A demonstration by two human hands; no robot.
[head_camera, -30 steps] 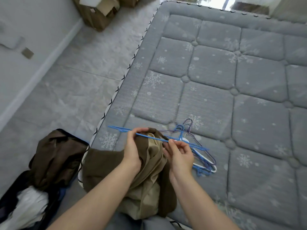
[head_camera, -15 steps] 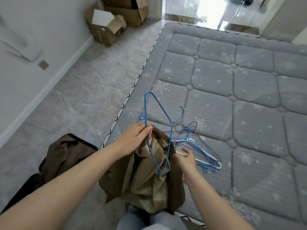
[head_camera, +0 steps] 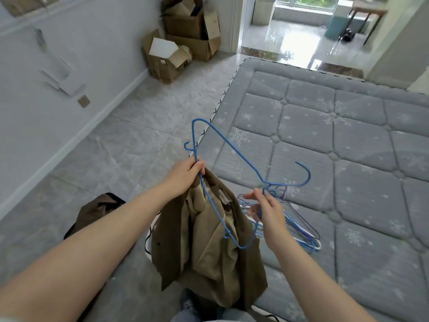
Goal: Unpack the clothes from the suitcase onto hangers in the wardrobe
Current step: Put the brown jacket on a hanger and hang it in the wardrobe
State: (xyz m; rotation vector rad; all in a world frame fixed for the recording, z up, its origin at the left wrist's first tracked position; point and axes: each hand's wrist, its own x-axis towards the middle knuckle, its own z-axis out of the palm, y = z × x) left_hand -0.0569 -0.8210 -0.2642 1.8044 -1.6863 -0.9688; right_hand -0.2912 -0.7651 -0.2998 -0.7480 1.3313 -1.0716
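Threading stage: left hand (head_camera: 185, 173) grip clamps blue wire hanger (head_camera: 228, 180) plus brown jacket (head_camera: 209, 240) collar; jacket hangs below that grip. Right hand (head_camera: 267, 210) grip pinches hanger neck. Risk: lining bunched, hanger end could snag, jacket slipping off.

Two hands show: the left hand (head_camera: 185, 174) and the right hand (head_camera: 270, 211). One blue hanger (head_camera: 234, 149) is held up between them. One brown jacket (head_camera: 209, 242) with a tan lining hangs from the left hand. One pile of hangers (head_camera: 299, 226) lies on the mattress (head_camera: 348, 159); they overlap, so their number cannot be told, though it is several, blue, purple and white. One mattress. One more brown garment (head_camera: 97, 210) lies on the floor. About three cardboard boxes (head_camera: 183, 43) stand by the wall, heaped together. One shoe (head_camera: 188, 305) shows at the bottom edge.
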